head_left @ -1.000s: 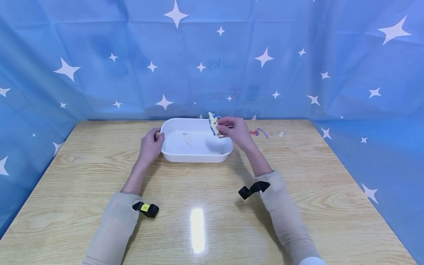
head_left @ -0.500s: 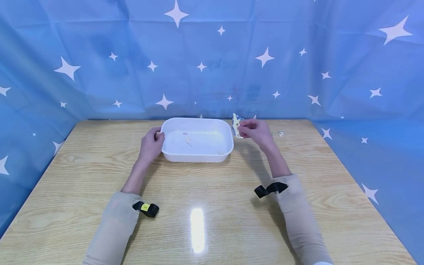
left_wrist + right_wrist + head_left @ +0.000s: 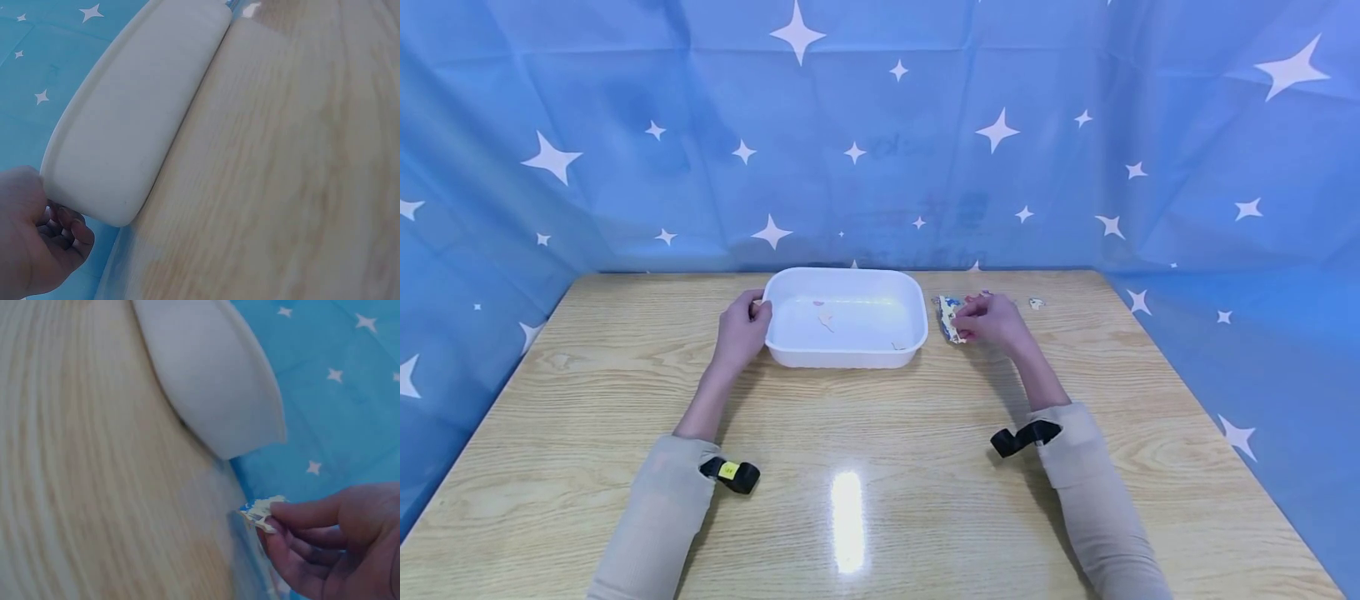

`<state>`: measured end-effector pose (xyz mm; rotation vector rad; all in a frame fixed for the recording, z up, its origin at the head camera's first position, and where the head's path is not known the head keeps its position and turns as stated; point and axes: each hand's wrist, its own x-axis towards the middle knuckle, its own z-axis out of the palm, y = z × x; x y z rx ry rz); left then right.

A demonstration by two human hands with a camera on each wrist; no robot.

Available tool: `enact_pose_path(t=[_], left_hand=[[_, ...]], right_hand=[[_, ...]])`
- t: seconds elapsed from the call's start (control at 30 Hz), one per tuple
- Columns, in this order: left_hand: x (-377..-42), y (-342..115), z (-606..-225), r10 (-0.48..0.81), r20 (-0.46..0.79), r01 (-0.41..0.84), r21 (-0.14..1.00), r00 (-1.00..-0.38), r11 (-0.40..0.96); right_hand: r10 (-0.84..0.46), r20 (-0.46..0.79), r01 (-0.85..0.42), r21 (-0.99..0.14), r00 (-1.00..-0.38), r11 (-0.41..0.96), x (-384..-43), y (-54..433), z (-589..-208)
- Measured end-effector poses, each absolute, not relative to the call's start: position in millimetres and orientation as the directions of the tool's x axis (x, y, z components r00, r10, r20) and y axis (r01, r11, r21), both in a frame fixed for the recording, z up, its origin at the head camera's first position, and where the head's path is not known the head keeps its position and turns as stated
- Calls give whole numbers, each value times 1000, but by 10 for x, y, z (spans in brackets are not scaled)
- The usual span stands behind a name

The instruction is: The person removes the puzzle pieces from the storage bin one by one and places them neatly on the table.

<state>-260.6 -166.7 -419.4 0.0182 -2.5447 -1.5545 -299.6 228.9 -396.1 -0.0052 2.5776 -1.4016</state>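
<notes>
A shallow white plastic basin (image 3: 842,359) stands on the wooden table. My left hand (image 3: 741,335) grips its left rim, thumb and curled fingers at the edge in the left wrist view. Right of the basin, my right hand (image 3: 997,323) pinches a thin, jagged-edged blue and cream piece (image 3: 261,511) between thumb and fingers, low over the table. Whether it is one piece or a small stack I cannot tell. Small flat scraps, among them a pale one (image 3: 826,319), lie on the basin floor.
Beyond my right hand lie small coloured scraps (image 3: 985,293), partly hidden by it, and a whitish scrap (image 3: 1036,303) farther right. A blue cloth with white stars (image 3: 880,167) hangs behind the table (image 3: 790,467) and along its sides.
My right hand has moved from over the basin to the right and then down to the table, still holding the blue and cream piece. The left hand stays on the rim.
</notes>
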Motion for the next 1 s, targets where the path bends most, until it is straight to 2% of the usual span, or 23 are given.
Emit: enact_pose_path(t=[0.37, 0.67, 1.0], left_hand=[[-2612, -1673, -4204, -90, 128, 74, 888, -988, 454], [-2617, -1680, -4204, -91, 134, 79, 889, -987, 451], [-2626, -1679, -4213, -91, 134, 78, 886, -987, 457]], right_hand=[[-119, -203, 81, -765, -972, 639, -3086, 2297, -4100], [-157, -168, 11, -718, -973, 696, -3054, 2257, -4067], [-155, -179, 12, -691, -972, 723, -3032, 2269, -4036]])
